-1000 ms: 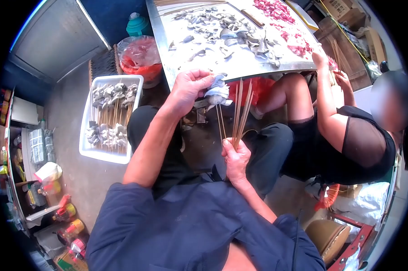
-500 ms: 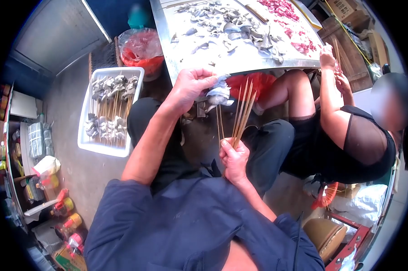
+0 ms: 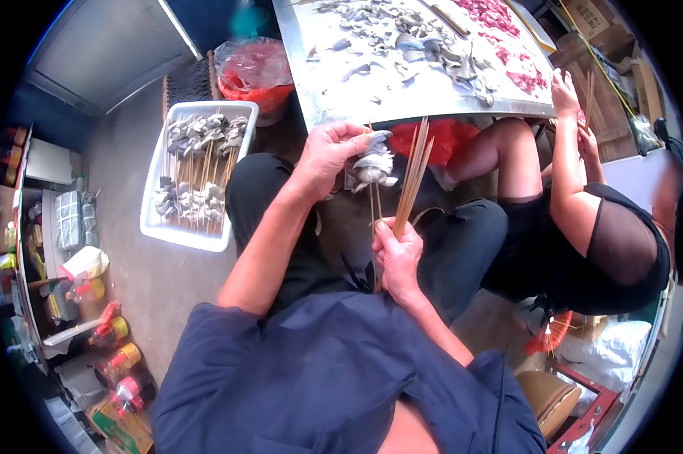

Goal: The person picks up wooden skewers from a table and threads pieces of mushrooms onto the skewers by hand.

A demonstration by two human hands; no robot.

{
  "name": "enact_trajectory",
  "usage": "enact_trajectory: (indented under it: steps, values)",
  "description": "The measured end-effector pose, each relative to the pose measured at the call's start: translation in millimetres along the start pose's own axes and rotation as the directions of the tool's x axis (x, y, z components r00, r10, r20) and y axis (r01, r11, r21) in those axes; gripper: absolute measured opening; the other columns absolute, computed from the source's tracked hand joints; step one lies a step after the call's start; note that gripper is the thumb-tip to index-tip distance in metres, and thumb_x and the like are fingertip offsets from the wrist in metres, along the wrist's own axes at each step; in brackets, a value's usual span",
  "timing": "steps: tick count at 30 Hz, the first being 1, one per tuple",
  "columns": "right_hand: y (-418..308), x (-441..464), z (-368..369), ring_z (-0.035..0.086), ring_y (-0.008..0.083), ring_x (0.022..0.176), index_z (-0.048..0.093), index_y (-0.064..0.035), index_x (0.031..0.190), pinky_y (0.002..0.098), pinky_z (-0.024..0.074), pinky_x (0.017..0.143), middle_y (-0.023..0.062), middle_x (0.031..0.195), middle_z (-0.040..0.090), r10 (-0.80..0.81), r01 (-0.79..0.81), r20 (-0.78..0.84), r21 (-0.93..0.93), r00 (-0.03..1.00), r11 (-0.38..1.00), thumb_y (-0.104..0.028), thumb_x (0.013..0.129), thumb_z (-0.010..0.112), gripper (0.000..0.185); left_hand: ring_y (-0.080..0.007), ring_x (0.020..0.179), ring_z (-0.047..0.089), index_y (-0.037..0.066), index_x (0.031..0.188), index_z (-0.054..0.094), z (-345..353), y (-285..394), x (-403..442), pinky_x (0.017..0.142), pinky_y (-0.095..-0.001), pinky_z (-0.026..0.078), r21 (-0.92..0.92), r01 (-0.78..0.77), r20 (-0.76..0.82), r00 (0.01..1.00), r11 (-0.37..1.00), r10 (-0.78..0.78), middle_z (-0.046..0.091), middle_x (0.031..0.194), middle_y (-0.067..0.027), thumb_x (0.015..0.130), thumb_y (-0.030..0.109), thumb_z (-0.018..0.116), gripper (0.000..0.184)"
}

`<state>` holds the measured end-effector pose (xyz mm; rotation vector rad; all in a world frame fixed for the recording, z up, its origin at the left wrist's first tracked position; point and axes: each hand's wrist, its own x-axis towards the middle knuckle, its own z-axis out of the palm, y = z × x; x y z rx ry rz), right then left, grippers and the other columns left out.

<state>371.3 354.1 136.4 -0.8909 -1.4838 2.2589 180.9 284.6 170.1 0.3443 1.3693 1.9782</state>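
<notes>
My left hand (image 3: 328, 157) pinches the top of a stack of grey-white food pieces (image 3: 374, 163), threaded on a pair of thin skewers. A skewer tip pokes out above the stack. Lower down, my right hand (image 3: 399, 256) is closed around the skewers' lower ends and a bundle of bare wooden skewers (image 3: 413, 181) that fans upward beside the stack. On the metal table (image 3: 334, 107) lie many loose grey pieces (image 3: 432, 57) like those on the skewers.
On the floor at left stands a white tray (image 3: 154, 214) of loaded skewers. Behind it is a red bucket (image 3: 262, 94) lined with plastic. Red meat pieces (image 3: 519, 64) lie at the table's right. A co-worker (image 3: 583, 242) sits at right, hands raised. Bottles (image 3: 122, 359) line the left shelf.
The grey pieces now sit more tightly stacked on the skewers, with a tip showing above. The bare skewers have drawn closer together. The whole view has shifted slightly.
</notes>
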Motion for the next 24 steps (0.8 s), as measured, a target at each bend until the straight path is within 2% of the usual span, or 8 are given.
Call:
enact_trajectory:
  steps: [1,3,5,11,14,15,19,24]
  values:
    - [0.1,1.4,-0.4,0.04,0.0033,0.046,0.058,-0.004,0.094,0.0174,0.028,0.04,0.0019,0.064,0.054,0.002,-0.002,0.011,0.004,1.0,1.0,-0.01,0.092,0.06,0.007,-0.0047,0.069,0.06,0.005,0.099,0.066,-1.8,-1.8,-0.4,0.059,-0.0181,0.046,-0.03,0.01,-0.02,1.0,1.0,-0.011,0.066,0.082,0.0007,0.089,0.02,0.067,0.018]
    - [1.5,3.0,-3.1,0.043,0.0025,0.051,0.06,-0.0057,0.091,0.018,0.0309,0.045,-0.0018,0.065,0.055,-0.033,0.032,-0.009,-0.111,0.999,0.993,-0.013,0.092,0.061,0.007,-0.0035,0.063,0.055,0.007,0.091,0.067,1.5,-6.3,2.0,0.053,-0.0173,0.04,-0.054,-0.048,-0.082,0.996,0.997,0.043,0.064,0.078,0.0023,0.088,0.02,0.067,0.013]
    - [1.5,-0.4,-2.8,0.043,0.0018,0.052,0.061,-0.0065,0.091,0.0179,0.0319,0.046,-0.0037,0.066,0.055,-0.01,0.008,-0.013,-0.139,1.0,0.99,-0.015,0.092,0.062,0.009,-0.0033,0.06,0.052,0.008,0.083,0.067,1.9,-6.0,1.1,0.051,-0.0177,0.038,0.035,-0.103,-0.113,0.988,0.994,0.106,0.062,0.072,0.0033,0.086,0.017,0.07,0.01]
    - [13.1,3.9,-9.1,0.033,-0.0008,0.054,0.064,-0.0046,0.092,0.0173,0.0245,0.048,-0.0097,0.067,0.045,-0.09,0.08,-0.029,-0.231,0.996,0.97,-0.014,0.093,0.061,0.01,-0.0042,0.054,0.051,0.008,0.074,0.066,0.0,-13.9,1.3,0.047,-0.0194,0.038,-0.052,-0.097,-0.104,0.99,0.994,0.092,0.059,0.065,0.0031,0.078,0.012,0.075,0.011]
    - [9.2,2.8,-5.7,0.033,-0.001,0.049,0.064,-0.0043,0.099,0.0167,0.024,0.045,-0.0061,0.067,0.051,-0.042,0.044,0.011,-0.244,0.999,0.969,-0.015,0.094,0.06,0.012,-0.006,0.057,0.052,0.004,0.07,0.064,6.7,-25.4,-7.6,0.05,-0.0217,0.041,0.003,-0.058,-0.087,0.995,0.998,0.058,0.059,0.064,0.0006,0.076,0.008,0.073,0.011]
    - [8.6,1.9,-3.3,0.033,-0.0009,0.047,0.064,-0.0042,0.102,0.0165,0.0242,0.043,-0.0029,0.069,0.055,-0.009,0.012,0.017,-0.184,1.0,0.983,-0.015,0.095,0.058,0.014,-0.0068,0.058,0.052,0.003,0.068,0.062,10.8,-31.4,-11.1,0.052,-0.0233,0.043,0.051,-0.046,-0.084,0.995,0.998,0.051,0.059,0.063,-0.0003,0.074,0.006,0.071,0.012]
    - [15.4,1.6,-7.5,0.035,-0.0007,0.044,0.061,-0.004,0.108,0.0159,0.0256,0.041,0.0055,0.073,0.063,0.022,-0.013,0.069,-0.122,0.997,0.993,-0.016,0.096,0.056,0.018,-0.0064,0.064,0.056,0.004,0.077,0.062,6.6,-51.1,-21.8,0.056,-0.0223,0.045,0.044,-0.001,-0.021,1.0,0.999,0.002,0.063,0.071,-0.0012,0.079,0.009,0.073,0.013]
    - [11.4,7.5,-1.6,0.036,0.0003,0.045,0.061,-0.0029,0.107,0.0168,0.0281,0.042,0.0055,0.073,0.063,0.034,-0.017,0.11,-0.149,0.993,0.989,-0.017,0.097,0.055,0.019,-0.0082,0.068,0.058,0.002,0.084,0.063,-0.1,-38.7,-30.6,0.06,-0.023,0.047,0.021,-0.081,-0.094,0.992,0.997,0.082,0.066,0.078,-0.0041,0.082,0.011,0.072,0.013]
